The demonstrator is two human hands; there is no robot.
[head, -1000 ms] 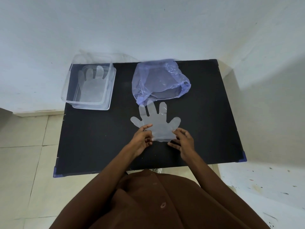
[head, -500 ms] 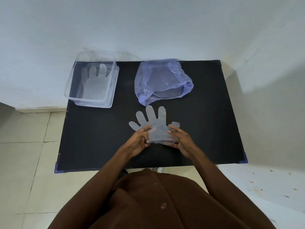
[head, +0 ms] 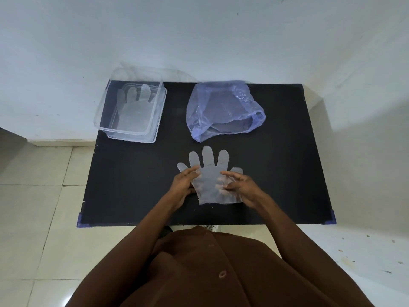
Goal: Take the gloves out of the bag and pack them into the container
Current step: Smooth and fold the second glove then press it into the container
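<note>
A clear plastic glove point(head: 208, 176) is lifted slightly over the middle of the black table point(head: 132, 185), fingers pointing away from me. My left hand point(head: 184, 185) pinches its left edge and my right hand point(head: 240, 187) grips its right side, partly seen through the film. A crumpled blue plastic bag point(head: 223, 109) lies behind the glove. At the back left stands a clear container point(head: 130, 105) with a glove point(head: 134, 107) lying flat inside.
The table stands against a white wall in a corner, with a white wall close on its right. The container overhangs the table's left back corner. Tiled floor lies to the left. My brown shirt fills the bottom of the view.
The glove's cuff end has come up off the table and both hands have shifted along its sides. My right fingers now sit behind the film.
</note>
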